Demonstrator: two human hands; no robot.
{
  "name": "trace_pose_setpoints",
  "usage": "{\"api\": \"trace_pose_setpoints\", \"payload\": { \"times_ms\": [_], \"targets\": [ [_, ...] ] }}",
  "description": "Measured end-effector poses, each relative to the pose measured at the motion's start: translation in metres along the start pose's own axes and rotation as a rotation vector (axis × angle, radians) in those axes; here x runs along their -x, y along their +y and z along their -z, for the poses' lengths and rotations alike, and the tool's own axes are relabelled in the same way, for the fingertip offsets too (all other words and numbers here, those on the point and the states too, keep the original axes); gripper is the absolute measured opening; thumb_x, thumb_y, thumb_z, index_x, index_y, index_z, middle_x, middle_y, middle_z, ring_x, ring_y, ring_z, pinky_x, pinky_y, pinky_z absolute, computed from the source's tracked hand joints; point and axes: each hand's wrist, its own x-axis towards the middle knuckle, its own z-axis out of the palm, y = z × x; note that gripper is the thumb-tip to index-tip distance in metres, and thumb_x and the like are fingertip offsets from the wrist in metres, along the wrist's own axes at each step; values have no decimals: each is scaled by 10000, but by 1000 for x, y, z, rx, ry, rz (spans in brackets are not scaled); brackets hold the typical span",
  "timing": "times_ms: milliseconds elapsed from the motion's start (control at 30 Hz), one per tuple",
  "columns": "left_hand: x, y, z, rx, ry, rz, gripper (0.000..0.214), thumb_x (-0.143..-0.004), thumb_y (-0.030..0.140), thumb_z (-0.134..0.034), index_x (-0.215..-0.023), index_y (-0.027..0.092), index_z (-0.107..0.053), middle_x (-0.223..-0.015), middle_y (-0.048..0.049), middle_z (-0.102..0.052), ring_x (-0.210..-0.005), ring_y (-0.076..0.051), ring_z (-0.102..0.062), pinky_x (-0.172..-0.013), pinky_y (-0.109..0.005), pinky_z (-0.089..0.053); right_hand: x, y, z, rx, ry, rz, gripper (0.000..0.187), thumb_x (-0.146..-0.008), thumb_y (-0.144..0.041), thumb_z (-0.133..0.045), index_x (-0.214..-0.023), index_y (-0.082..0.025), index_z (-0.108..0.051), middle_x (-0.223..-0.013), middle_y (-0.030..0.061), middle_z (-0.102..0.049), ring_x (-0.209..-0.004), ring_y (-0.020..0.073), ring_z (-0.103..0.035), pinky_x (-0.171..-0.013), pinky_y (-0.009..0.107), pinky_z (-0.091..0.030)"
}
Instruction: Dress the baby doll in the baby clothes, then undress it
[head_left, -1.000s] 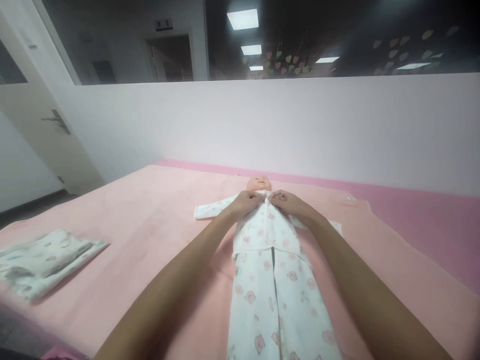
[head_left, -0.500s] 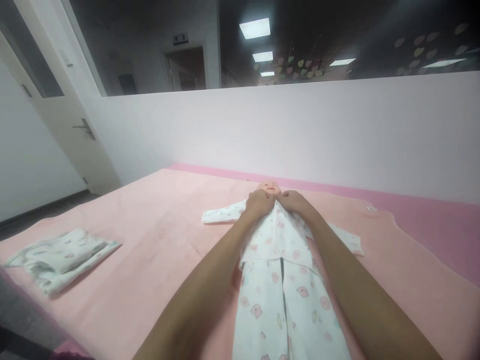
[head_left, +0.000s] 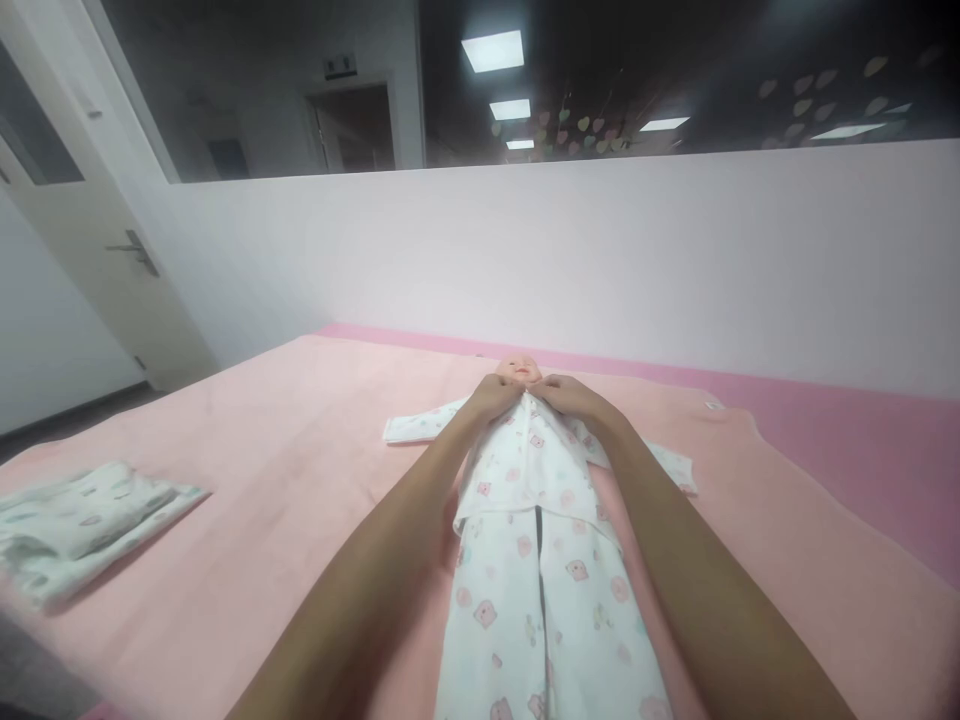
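A baby doll [head_left: 520, 368] lies on its back on a pink blanket, its head toward the wall. It wears a white baby shirt [head_left: 525, 460] with small pink prints and matching trousers [head_left: 495, 610]. Both sleeves stretch out to the sides. At the neckline, just under the doll's chin, my left hand [head_left: 496, 396] and my right hand [head_left: 566, 394] grip the shirt collar from either side, with fingers pinched and nearly meeting. The fingertips are partly hidden, so the exact fastening between them is not visible.
The pink blanket [head_left: 292, 460] covers the bed top, with a darker pink surface [head_left: 847, 440] beyond it. A folded printed cloth [head_left: 97, 520] lies at the left. Behind stand a white low wall [head_left: 570, 260] with dark glass above and a door [head_left: 112, 260] at far left.
The view has shifted slightly, so everything sits a little further left. Both hands stay at the shirt collar, and the doll's face shows slightly more above them.
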Motion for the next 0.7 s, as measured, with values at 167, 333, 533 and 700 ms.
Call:
{"api": "trace_pose_setpoints", "payload": {
  "times_ms": [167,333,533,700],
  "targets": [
    [3,5,2,22,3,41,227,-876,330,-685,-775,127,-695,-716,-50,-659,-694,-170,-584,-614,-260,-427,1,1,0,-37,-12,10,281,-917,-359,-697,-1076,-145,-786,-1231,91,-773,-1122,246,-681,-869,262,-486],
    [3,8,1,9,26,82,217,-877,327,-703,-777,134,-695,-824,-100,-729,-817,-225,-667,-683,-272,-484,-1,5,-1,-68,4,17,313,-929,-389,-694,-1102,-144,-784,-1202,94,-778,-1069,231,-687,-847,264,-489],
    [0,8,-7,1,53,121,277,-916,372,-661,-726,173,-627,-728,-77,-668,-736,-225,-666,-663,-293,-498,-3,9,-3,-65,26,-11,303,-912,-413,-694,-1042,-149,-765,-1088,89,-785,-917,211,-686,-723,255,-479],
    [1,7,-10,15,60,135,313,-925,393,-648,-702,204,-538,-612,-21,-548,-557,-179,-574,-557,-290,-435,-7,10,-10,-68,107,0,259,-869,-389,-689,-991,-163,-728,-1068,78,-769,-914,208,-667,-708,253,-452]
  ]
}}
